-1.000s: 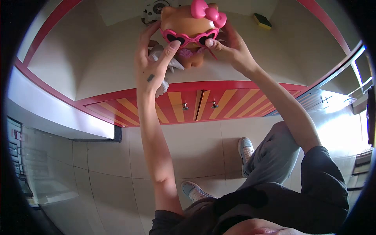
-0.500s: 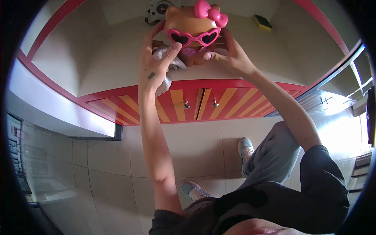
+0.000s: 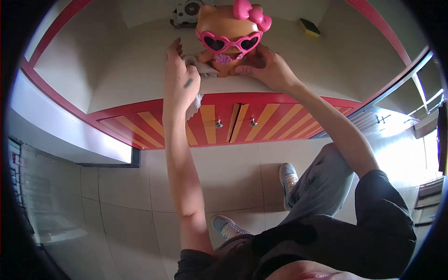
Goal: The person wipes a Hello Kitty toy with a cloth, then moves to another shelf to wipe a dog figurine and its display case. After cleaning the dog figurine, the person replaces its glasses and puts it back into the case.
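A brown cat-shaped figurine (image 3: 231,25) with a pink bow and pink heart-shaped sunglasses (image 3: 232,43) sits upright on the cabinet's top. My right hand (image 3: 273,72) grips its lower right side, thumb in front and the other fingers partly hidden beside it. Left of the figurine, my left hand (image 3: 181,79) is off its head and has a whitish cloth (image 3: 206,69) bunched under the thumb and palm. Part of that cloth hangs below the hand, over the front edge. The left fingertips point up, and their undersides are hidden.
The red and yellow striped cabinet (image 3: 205,123) has two small door knobs. Behind the figurine stands a black-and-white object (image 3: 185,14). A yellow and dark green sponge (image 3: 310,27) lies at the back right. Side walls enclose the surface.
My left hand has come away from the figurine's head, moving left and down with the cloth. My right hand has slid lower along the figurine's side. The figurine stays nearly in place.
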`<action>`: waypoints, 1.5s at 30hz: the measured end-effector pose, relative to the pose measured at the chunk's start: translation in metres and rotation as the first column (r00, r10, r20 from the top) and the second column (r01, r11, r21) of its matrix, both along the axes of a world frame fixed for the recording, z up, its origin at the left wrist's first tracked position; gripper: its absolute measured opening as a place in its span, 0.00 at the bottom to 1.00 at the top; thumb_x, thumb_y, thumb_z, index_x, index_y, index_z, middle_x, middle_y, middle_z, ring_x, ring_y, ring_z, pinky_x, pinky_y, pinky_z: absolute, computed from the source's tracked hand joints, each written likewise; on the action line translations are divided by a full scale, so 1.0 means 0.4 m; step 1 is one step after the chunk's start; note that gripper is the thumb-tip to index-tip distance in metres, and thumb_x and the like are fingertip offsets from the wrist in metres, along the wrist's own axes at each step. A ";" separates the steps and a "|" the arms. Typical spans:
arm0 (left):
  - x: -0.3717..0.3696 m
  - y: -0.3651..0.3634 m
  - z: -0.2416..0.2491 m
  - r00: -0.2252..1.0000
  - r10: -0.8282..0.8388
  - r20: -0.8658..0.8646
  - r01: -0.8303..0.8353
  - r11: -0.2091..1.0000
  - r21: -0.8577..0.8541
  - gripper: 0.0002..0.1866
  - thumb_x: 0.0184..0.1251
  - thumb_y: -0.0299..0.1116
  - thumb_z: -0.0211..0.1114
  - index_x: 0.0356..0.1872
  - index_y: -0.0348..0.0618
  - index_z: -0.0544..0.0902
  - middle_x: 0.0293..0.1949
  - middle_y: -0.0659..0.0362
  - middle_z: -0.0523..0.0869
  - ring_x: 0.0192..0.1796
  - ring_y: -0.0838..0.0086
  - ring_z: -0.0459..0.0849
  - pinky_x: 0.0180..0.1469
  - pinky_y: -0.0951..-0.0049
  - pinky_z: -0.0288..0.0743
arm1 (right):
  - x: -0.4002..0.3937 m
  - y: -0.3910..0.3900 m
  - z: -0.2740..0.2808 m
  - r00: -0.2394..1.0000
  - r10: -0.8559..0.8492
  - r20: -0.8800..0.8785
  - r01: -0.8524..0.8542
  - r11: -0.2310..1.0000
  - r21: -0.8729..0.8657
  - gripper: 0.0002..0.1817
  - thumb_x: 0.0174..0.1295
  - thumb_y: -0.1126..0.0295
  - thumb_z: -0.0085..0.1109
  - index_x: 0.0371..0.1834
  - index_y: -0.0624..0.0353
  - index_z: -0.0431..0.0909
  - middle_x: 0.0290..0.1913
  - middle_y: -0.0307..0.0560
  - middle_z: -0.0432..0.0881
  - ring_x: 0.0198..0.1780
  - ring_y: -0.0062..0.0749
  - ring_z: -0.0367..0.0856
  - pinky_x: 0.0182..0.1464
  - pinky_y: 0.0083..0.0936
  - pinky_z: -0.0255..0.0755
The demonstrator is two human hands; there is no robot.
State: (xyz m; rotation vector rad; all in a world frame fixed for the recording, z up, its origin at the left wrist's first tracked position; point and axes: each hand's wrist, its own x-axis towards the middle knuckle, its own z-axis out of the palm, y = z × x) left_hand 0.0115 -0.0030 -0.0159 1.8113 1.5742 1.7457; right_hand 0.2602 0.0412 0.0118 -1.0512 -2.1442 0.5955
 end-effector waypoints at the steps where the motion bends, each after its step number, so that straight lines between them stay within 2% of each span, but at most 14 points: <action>1: 0.016 -0.005 0.005 0.999 0.047 0.006 -0.047 0.999 0.022 0.30 0.65 0.20 0.52 0.71 0.34 0.70 0.66 0.44 0.78 0.63 0.58 0.81 0.68 0.65 0.72 | 0.000 0.000 -0.002 1.000 0.002 0.003 -0.002 1.000 0.000 0.33 0.58 0.47 0.78 0.53 0.63 0.78 0.43 0.48 0.85 0.48 0.32 0.83 0.54 0.31 0.76; 3: 0.043 -0.008 0.006 0.994 0.055 0.096 -0.056 0.998 0.001 0.29 0.67 0.17 0.51 0.71 0.34 0.70 0.64 0.45 0.80 0.64 0.58 0.80 0.70 0.65 0.69 | -0.001 0.000 -0.007 1.000 0.015 0.011 -0.016 0.992 0.129 0.30 0.63 0.48 0.75 0.51 0.64 0.76 0.44 0.50 0.84 0.48 0.36 0.83 0.54 0.33 0.76; 5: 0.067 0.005 -0.010 0.916 -0.056 0.398 0.001 0.991 0.137 0.26 0.72 0.19 0.49 0.71 0.36 0.71 0.62 0.46 0.81 0.64 0.60 0.81 0.70 0.66 0.69 | -0.003 0.006 -0.008 0.998 0.050 -0.027 -0.046 0.990 0.131 0.29 0.64 0.49 0.73 0.51 0.64 0.76 0.45 0.51 0.84 0.48 0.39 0.84 0.54 0.34 0.76; 6: 0.080 -0.002 -0.009 0.960 -0.055 0.275 -0.003 0.979 0.205 0.23 0.73 0.18 0.46 0.68 0.33 0.71 0.60 0.40 0.80 0.61 0.51 0.82 0.65 0.59 0.75 | -0.004 0.006 -0.010 0.994 0.084 -0.064 -0.074 0.988 0.134 0.28 0.66 0.50 0.71 0.52 0.65 0.76 0.46 0.52 0.84 0.49 0.41 0.85 0.55 0.35 0.76; 7: 0.095 -0.003 -0.003 0.981 0.052 0.185 -0.084 0.982 0.170 0.21 0.75 0.20 0.47 0.67 0.33 0.71 0.57 0.40 0.81 0.59 0.49 0.83 0.62 0.58 0.76 | -0.006 0.006 -0.009 0.995 0.084 -0.061 -0.076 0.988 0.134 0.28 0.66 0.50 0.71 0.52 0.65 0.76 0.46 0.52 0.84 0.49 0.41 0.85 0.55 0.35 0.76; 15: 0.106 -0.031 0.016 0.987 0.073 0.140 -0.073 0.997 -0.003 0.18 0.78 0.25 0.49 0.65 0.30 0.70 0.48 0.39 0.85 0.51 0.45 0.86 0.54 0.52 0.78 | -0.001 -0.018 0.014 1.000 -0.015 0.023 0.012 0.991 0.132 0.21 0.69 0.57 0.69 0.54 0.63 0.79 0.47 0.54 0.87 0.51 0.44 0.86 0.55 0.37 0.78; 21: 0.114 -0.045 0.017 0.990 0.110 0.088 -0.105 0.993 -0.051 0.20 0.80 0.32 0.53 0.66 0.34 0.71 0.54 0.36 0.84 0.55 0.41 0.85 0.58 0.54 0.78 | 0.025 0.046 0.011 0.996 -0.085 -0.009 0.085 0.988 0.129 0.21 0.68 0.60 0.69 0.58 0.61 0.79 0.49 0.51 0.87 0.48 0.42 0.86 0.54 0.36 0.77; 25: 0.113 -0.046 0.020 0.990 0.091 0.105 -0.085 0.994 -0.068 0.19 0.79 0.32 0.54 0.65 0.32 0.71 0.53 0.36 0.85 0.54 0.41 0.85 0.58 0.52 0.78 | 0.051 0.136 0.022 0.978 -0.166 0.122 0.141 0.971 0.193 0.26 0.70 0.52 0.66 0.62 0.59 0.77 0.51 0.50 0.88 0.49 0.43 0.85 0.55 0.36 0.76; 31: 0.114 -0.035 0.000 0.990 0.118 0.075 -0.119 0.993 0.014 0.18 0.78 0.31 0.54 0.62 0.30 0.72 0.52 0.36 0.85 0.53 0.42 0.85 0.56 0.51 0.78 | 0.065 0.368 0.006 0.953 -0.260 0.158 0.222 0.949 0.223 0.31 0.70 0.43 0.62 0.66 0.55 0.76 0.56 0.52 0.87 0.57 0.46 0.85 0.59 0.37 0.75; 34: 0.111 -0.033 -0.002 0.991 0.117 0.057 -0.121 0.991 0.060 0.18 0.78 0.30 0.54 0.62 0.29 0.72 0.51 0.36 0.84 0.53 0.42 0.85 0.56 0.51 0.78 | 0.075 0.479 0.012 0.917 -0.341 0.207 0.306 0.934 0.182 0.36 0.70 0.40 0.60 0.68 0.60 0.74 0.57 0.57 0.86 0.60 0.51 0.84 0.62 0.38 0.74; 38: 0.113 -0.025 -0.012 0.989 0.139 0.040 -0.143 0.982 0.124 0.18 0.77 0.28 0.55 0.61 0.28 0.72 0.49 0.36 0.85 0.51 0.41 0.85 0.54 0.51 0.79 | 0.057 0.486 -0.030 0.853 -0.521 0.041 0.507 0.844 0.175 0.42 0.68 0.37 0.59 0.67 0.68 0.73 0.57 0.64 0.84 0.61 0.56 0.83 0.63 0.40 0.74; 40: 0.118 -0.024 -0.009 0.990 0.137 0.045 -0.141 0.985 0.105 0.17 0.77 0.28 0.55 0.60 0.29 0.73 0.48 0.36 0.86 0.50 0.41 0.86 0.53 0.51 0.80 | 0.060 0.508 -0.050 0.811 -0.564 0.157 0.446 0.769 0.458 0.41 0.68 0.39 0.57 0.65 0.71 0.75 0.59 0.70 0.82 0.61 0.62 0.81 0.66 0.44 0.72; 43: 0.124 -0.025 -0.012 0.993 0.113 0.035 -0.115 0.992 0.052 0.15 0.73 0.26 0.57 0.57 0.30 0.74 0.45 0.37 0.85 0.48 0.42 0.86 0.51 0.50 0.80 | 0.065 0.535 -0.082 0.773 -0.602 0.198 0.431 0.729 0.533 0.37 0.68 0.42 0.55 0.60 0.71 0.80 0.59 0.73 0.82 0.61 0.62 0.81 0.67 0.47 0.70; 45: 0.115 -0.016 -0.017 0.996 0.093 0.019 -0.094 0.991 0.093 0.13 0.68 0.24 0.60 0.52 0.33 0.76 0.40 0.40 0.84 0.43 0.43 0.85 0.46 0.49 0.79 | 0.041 0.462 -0.017 0.775 -0.542 0.326 0.473 0.839 0.271 0.35 0.68 0.44 0.54 0.55 0.71 0.83 0.59 0.74 0.81 0.62 0.61 0.80 0.68 0.47 0.69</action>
